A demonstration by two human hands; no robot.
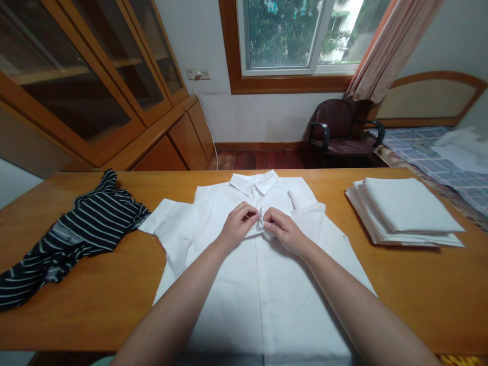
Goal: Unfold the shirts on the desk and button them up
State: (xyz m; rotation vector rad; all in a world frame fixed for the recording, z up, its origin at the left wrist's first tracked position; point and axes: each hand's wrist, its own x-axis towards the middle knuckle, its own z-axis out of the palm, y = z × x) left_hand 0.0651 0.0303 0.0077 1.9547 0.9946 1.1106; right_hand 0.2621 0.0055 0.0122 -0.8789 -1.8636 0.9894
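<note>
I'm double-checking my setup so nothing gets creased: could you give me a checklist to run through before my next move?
1. Left hand and right hand both on the fabric: ok, fingers pinching the front of the white shirt.
2. Button fastened at that spot: cannot tell, the fingers hide it.
3. Collar turned down: ok.
4. Both sleeves spread outward: not ok, the right-side sleeve lies folded over the shirt front.
5. Folded white stack apart from the shirt: ok, bare table shows between.
6. Striped garment off the shirt's front: ok, it lies to the left.
</note>
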